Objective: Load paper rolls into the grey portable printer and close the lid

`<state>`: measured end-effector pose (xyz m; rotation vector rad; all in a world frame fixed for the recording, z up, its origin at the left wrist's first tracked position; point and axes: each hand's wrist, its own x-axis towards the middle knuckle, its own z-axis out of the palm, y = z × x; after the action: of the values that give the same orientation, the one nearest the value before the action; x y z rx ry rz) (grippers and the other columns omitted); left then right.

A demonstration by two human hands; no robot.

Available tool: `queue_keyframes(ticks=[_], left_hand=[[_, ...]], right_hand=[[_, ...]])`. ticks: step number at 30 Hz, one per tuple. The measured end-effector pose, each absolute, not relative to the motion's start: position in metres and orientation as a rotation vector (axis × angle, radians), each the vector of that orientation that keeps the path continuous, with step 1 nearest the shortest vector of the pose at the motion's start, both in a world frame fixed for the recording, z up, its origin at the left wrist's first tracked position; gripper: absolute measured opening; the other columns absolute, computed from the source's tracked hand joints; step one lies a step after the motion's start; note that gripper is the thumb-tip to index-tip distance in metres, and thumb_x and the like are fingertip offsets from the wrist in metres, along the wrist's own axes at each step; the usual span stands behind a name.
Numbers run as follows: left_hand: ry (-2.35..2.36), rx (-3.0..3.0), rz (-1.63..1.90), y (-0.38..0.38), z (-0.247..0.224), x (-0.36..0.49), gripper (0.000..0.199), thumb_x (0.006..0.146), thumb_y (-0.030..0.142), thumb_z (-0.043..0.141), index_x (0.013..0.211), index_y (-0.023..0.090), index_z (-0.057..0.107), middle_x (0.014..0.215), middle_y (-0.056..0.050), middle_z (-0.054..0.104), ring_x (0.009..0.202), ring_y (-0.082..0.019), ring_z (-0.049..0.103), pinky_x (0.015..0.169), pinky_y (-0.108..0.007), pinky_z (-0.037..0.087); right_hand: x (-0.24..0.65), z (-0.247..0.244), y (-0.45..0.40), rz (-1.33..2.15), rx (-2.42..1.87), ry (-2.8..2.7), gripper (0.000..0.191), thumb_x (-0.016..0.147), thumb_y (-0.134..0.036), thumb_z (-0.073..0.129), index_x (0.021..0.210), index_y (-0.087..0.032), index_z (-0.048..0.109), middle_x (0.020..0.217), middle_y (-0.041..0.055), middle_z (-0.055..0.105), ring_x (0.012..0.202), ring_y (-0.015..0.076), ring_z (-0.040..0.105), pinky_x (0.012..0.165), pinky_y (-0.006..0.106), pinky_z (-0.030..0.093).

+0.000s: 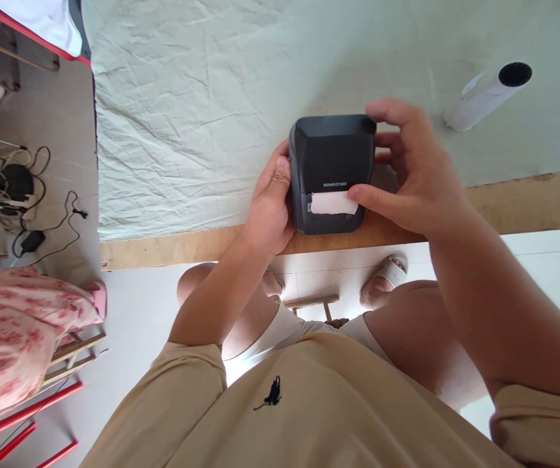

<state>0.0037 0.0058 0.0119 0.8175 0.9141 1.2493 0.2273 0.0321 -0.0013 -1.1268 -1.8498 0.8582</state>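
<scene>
A dark grey label printer is held up above the wooden front edge of the table. My left hand is closed around its left side, the thumb along the edge and the fingers mostly hidden beneath. From the slot near the printer's front sticks out a short white paper strip with an uneven edge. My right hand is curled at the right side of the printer. Its forefinger is at the upper right corner, and the thumb tip is at the strip's right end.
A wrinkled pale green cloth covers the table. At the right a white paper roll with a dark hollow end lies slanted. On the floor at the left are tangled cables, a power adapter and a chair draped with flowered pink fabric.
</scene>
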Motion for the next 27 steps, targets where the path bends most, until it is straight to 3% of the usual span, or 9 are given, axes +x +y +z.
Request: queue_keyframes(ticks=[2,4,6,8,10,14,20,24,27], left_hand=[[0.906,0.806,1.252,0.006,0.013,0.004,0.039,0.104,0.073,0.077,0.107,0.034,0.08,0.134,0.002,0.086,0.15,-0.027,0.072,0.132,-0.042,0.062],[0.929,0.786,1.236,0.006,0.015,0.005,0.037,0.107,0.068,0.075,0.109,0.032,0.08,0.134,0.001,0.086,0.156,-0.029,0.07,0.134,-0.045,0.061],[0.973,0.759,1.219,0.007,0.016,0.006,0.038,0.111,0.064,0.07,0.116,0.028,0.078,0.137,-0.003,0.084,0.162,-0.032,0.067,0.134,-0.049,0.061],[0.988,0.761,1.221,0.008,0.014,0.006,0.039,0.114,0.063,0.066,0.12,0.026,0.078,0.14,-0.005,0.084,0.162,-0.032,0.068,0.133,-0.047,0.062],[0.967,0.803,1.218,0.01,0.007,0.004,0.041,0.115,0.063,0.064,0.12,0.025,0.077,0.138,-0.006,0.085,0.157,-0.031,0.072,0.133,-0.045,0.061],[0.94,0.944,1.196,0.014,-0.006,-0.001,0.053,0.109,0.075,0.067,0.123,0.026,0.077,0.138,-0.007,0.086,0.153,-0.031,0.074,0.133,-0.045,0.061],[0.999,1.117,1.158,0.011,-0.005,-0.002,0.067,0.108,0.085,0.057,0.134,0.028,0.081,0.143,-0.007,0.086,0.153,-0.036,0.072,0.134,-0.048,0.059],[1.015,1.071,1.155,0.008,-0.003,-0.004,0.065,0.107,0.084,0.058,0.139,0.031,0.08,0.148,-0.006,0.085,0.157,-0.04,0.069,0.137,-0.051,0.056],[0.968,1.03,1.159,0.006,-0.003,-0.005,0.059,0.108,0.078,0.066,0.139,0.03,0.08,0.15,-0.004,0.085,0.158,-0.039,0.068,0.143,-0.053,0.051]], right_hand=[[0.232,0.007,0.033,0.757,-1.173,-1.858,0.087,0.077,-0.051,0.093,0.158,-0.046,0.06,0.147,0.0063,0.071,0.125,0.0343,0.077,0.103,0.058,0.071],[0.232,0.018,0.031,0.664,-1.21,-1.863,0.079,0.075,-0.052,0.097,0.149,-0.04,0.068,0.109,0.0034,0.077,0.095,0.0298,0.076,0.088,0.054,0.07],[0.227,0.027,0.026,0.598,-1.217,-1.836,0.057,0.084,-0.055,0.094,0.135,-0.037,0.074,0.076,-0.0035,0.067,0.067,0.0224,0.065,0.073,0.048,0.065],[0.219,0.033,0.022,0.549,-1.161,-1.744,0.03,0.098,-0.054,0.086,0.119,-0.035,0.078,0.064,-0.007,0.059,0.055,0.0178,0.061,0.062,0.041,0.057],[0.21,0.034,0.021,0.468,-1.06,-1.605,0.02,0.105,-0.052,0.081,0.106,-0.032,0.077,0.069,-0.0063,0.064,0.057,0.0157,0.068,0.052,0.034,0.051],[0.202,0.034,0.024,0.336,-0.98,-1.488,0.022,0.103,-0.044,0.082,0.095,-0.027,0.069,0.091,-0.0012,0.076,0.076,0.0188,0.082,0.046,0.029,0.045],[0.207,0.048,0.023,0.204,-1.339,-1.993,0.003,0.094,-0.029,0.073,0.094,-0.029,0.076,0.074,-0.0019,0.072,0.06,0.0165,0.058,0.062,0.036,0.036],[0.203,0.06,0.022,0.281,-1.602,-2.249,0.026,0.093,-0.028,0.068,0.112,-0.03,0.085,0.073,0.0019,0.071,0.065,0.021,0.056,0.064,0.037,0.03],[0.202,0.068,0.023,0.403,-1.625,-2.295,0.035,0.089,-0.03,0.073,0.121,-0.032,0.086,0.083,0.0024,0.078,0.068,0.022,0.06,0.063,0.037,0.034]])
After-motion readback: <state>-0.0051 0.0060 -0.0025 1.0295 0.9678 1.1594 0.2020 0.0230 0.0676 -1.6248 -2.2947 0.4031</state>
